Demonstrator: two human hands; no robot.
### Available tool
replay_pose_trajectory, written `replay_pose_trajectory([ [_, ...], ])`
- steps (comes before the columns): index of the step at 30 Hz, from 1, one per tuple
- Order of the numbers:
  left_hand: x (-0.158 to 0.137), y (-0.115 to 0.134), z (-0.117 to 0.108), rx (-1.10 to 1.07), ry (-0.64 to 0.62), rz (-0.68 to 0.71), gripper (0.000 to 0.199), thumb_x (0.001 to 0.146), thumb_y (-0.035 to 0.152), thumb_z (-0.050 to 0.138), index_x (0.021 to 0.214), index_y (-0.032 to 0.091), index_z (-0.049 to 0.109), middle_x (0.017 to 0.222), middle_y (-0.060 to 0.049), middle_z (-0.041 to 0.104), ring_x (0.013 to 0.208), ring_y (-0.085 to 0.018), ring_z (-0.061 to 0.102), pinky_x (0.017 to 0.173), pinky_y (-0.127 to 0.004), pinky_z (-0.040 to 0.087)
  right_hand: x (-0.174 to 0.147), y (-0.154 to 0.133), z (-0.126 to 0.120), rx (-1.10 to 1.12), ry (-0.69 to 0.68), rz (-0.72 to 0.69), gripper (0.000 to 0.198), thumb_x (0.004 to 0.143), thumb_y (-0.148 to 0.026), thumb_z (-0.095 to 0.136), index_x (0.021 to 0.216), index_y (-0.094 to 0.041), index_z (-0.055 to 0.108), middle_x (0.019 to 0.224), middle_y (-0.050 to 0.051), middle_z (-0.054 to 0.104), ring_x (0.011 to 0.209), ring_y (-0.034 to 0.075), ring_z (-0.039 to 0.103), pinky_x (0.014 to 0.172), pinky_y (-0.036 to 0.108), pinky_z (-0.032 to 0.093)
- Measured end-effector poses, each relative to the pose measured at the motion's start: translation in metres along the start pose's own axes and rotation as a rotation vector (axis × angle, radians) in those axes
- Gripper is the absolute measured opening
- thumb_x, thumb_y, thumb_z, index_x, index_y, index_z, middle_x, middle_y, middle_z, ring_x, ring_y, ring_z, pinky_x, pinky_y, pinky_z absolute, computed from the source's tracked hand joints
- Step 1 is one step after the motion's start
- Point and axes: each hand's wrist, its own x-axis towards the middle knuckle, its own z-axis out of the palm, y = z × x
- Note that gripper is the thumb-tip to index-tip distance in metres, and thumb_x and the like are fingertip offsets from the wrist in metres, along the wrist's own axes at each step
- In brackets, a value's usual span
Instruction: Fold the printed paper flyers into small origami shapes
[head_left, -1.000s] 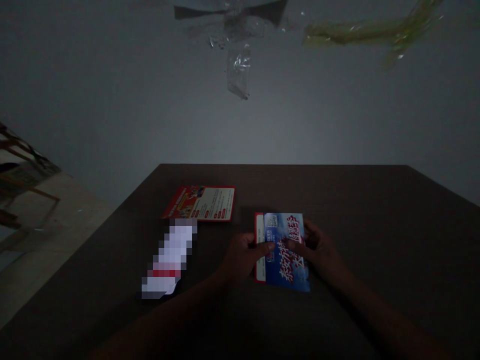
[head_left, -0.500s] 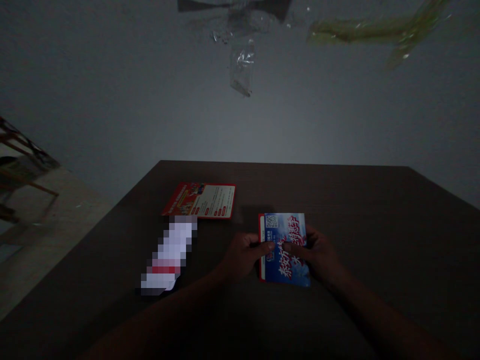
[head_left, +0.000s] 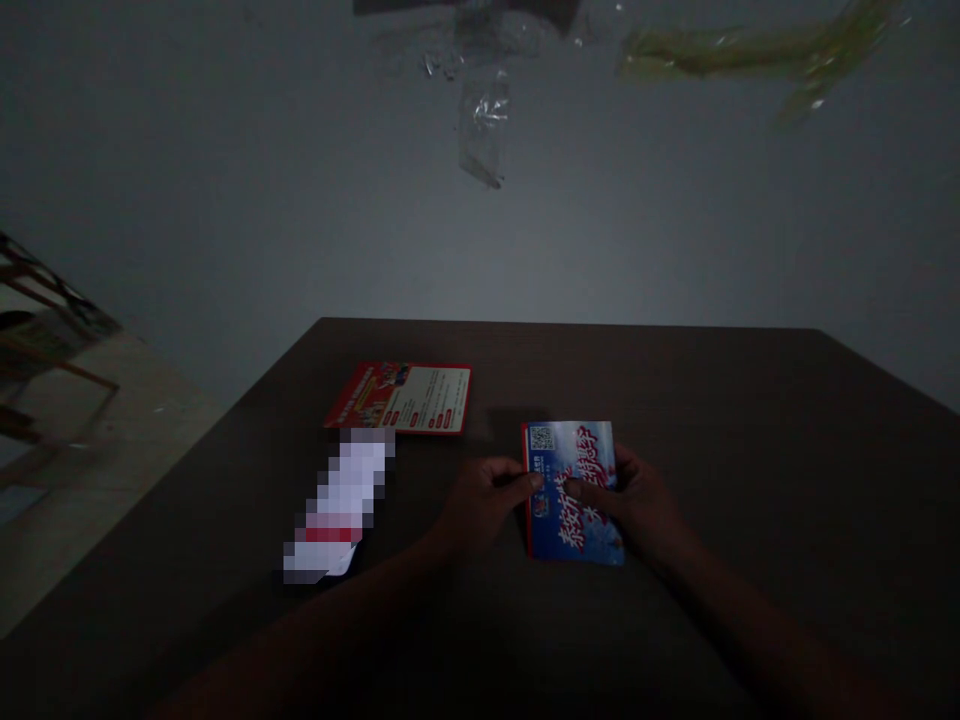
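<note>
A blue leaflet (head_left: 574, 535) with a QR code and red-and-white lettering is held up over the table, its printed face towards me. At its left edge my left hand (head_left: 487, 500) pinches it, thumb on the front. My right hand (head_left: 634, 490) grips the opposite side, with the thumb lying across the lettering. A thin red and white strip shows along the left edge, behind the blue face; whether it is a second sheet or a fold, I cannot tell. The fingers behind the leaflet are mostly hidden.
On the dark table (head_left: 750, 420), a red and white leaflet (head_left: 427, 400) lies at the left. Nearer me is a phone (head_left: 349, 500) with a lit, pixelated screen. Behind the table rises a grey wall (head_left: 262, 200) with tape on it. Wooden furniture (head_left: 56, 360) stands far left.
The red and white strip at the held leaflet's left edge has become narrower. The left thumb has slid back towards that edge. The leaflet has shifted slightly up and right.
</note>
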Motion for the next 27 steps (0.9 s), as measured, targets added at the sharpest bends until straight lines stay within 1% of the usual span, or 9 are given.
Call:
replay_pose_trajectory([
  [5, 0.0002, 0.0009, 0.0003, 0.03, 0.002, 0.014, 0.024, 0.074, 0.037, 0.067, 0.078, 0.013, 0.071, 0.075, -0.004, 0.07, 0.069, -0.017, 0.061, 0.064, -0.026, 0.044, 0.0006, -0.0011, 0.0007, -0.045, 0.029, 0.008, 0.046, 0.06, -0.034, 0.083, 0.097, -0.019, 0.059, 0.078, 0.002, 0.07, 0.059, 0.019, 0.067, 0.053, 0.033, 0.057],
  [8, 0.0005, 0.0005, 0.0006, 0.033, 0.006, 0.017, 0.025, 0.075, 0.037, 0.066, 0.078, 0.013, 0.071, 0.074, -0.005, 0.07, 0.068, -0.017, 0.061, 0.064, -0.027, 0.044, 0.0015, -0.0009, -0.0005, -0.057, 0.024, 0.006, 0.046, 0.062, -0.035, 0.082, 0.098, -0.02, 0.058, 0.079, 0.002, 0.07, 0.058, 0.019, 0.067, 0.051, 0.032, 0.057],
  [14, 0.0009, 0.0009, 0.0016, 0.027, -0.001, 0.019, 0.024, 0.075, 0.036, 0.065, 0.081, 0.013, 0.071, 0.078, -0.005, 0.071, 0.071, -0.018, 0.062, 0.066, -0.028, 0.045, 0.0024, 0.0034, -0.0026, -0.053, 0.014, -0.005, 0.045, 0.064, -0.036, 0.08, 0.101, -0.021, 0.058, 0.082, 0.003, 0.071, 0.06, 0.02, 0.067, 0.055, 0.036, 0.057],
  [18, 0.0014, 0.0001, 0.0018, 0.024, -0.001, 0.026, 0.025, 0.076, 0.036, 0.064, 0.08, 0.013, 0.071, 0.076, -0.005, 0.071, 0.069, -0.017, 0.062, 0.065, -0.028, 0.045, 0.0019, 0.0016, -0.0017, -0.082, 0.043, 0.004, 0.046, 0.062, -0.036, 0.081, 0.099, -0.02, 0.058, 0.078, 0.002, 0.071, 0.056, 0.019, 0.066, 0.05, 0.032, 0.056],
  [23, 0.0013, -0.0007, 0.0013, 0.028, -0.019, 0.041, 0.026, 0.078, 0.038, 0.063, 0.08, 0.013, 0.071, 0.076, -0.005, 0.07, 0.069, -0.017, 0.061, 0.065, -0.027, 0.044, 0.0004, -0.003, -0.0004, -0.071, 0.03, 0.009, 0.046, 0.062, -0.037, 0.081, 0.099, -0.02, 0.058, 0.077, 0.003, 0.071, 0.056, 0.018, 0.066, 0.048, 0.029, 0.055],
  [27, 0.0011, 0.0007, 0.0017, 0.03, -0.015, 0.047, 0.025, 0.077, 0.037, 0.063, 0.081, 0.013, 0.071, 0.075, -0.005, 0.07, 0.068, -0.017, 0.06, 0.065, -0.027, 0.044, 0.0, -0.0032, -0.0005, -0.091, 0.034, 0.013, 0.046, 0.062, -0.037, 0.081, 0.098, -0.019, 0.058, 0.078, 0.003, 0.071, 0.057, 0.019, 0.067, 0.051, 0.032, 0.056],
])
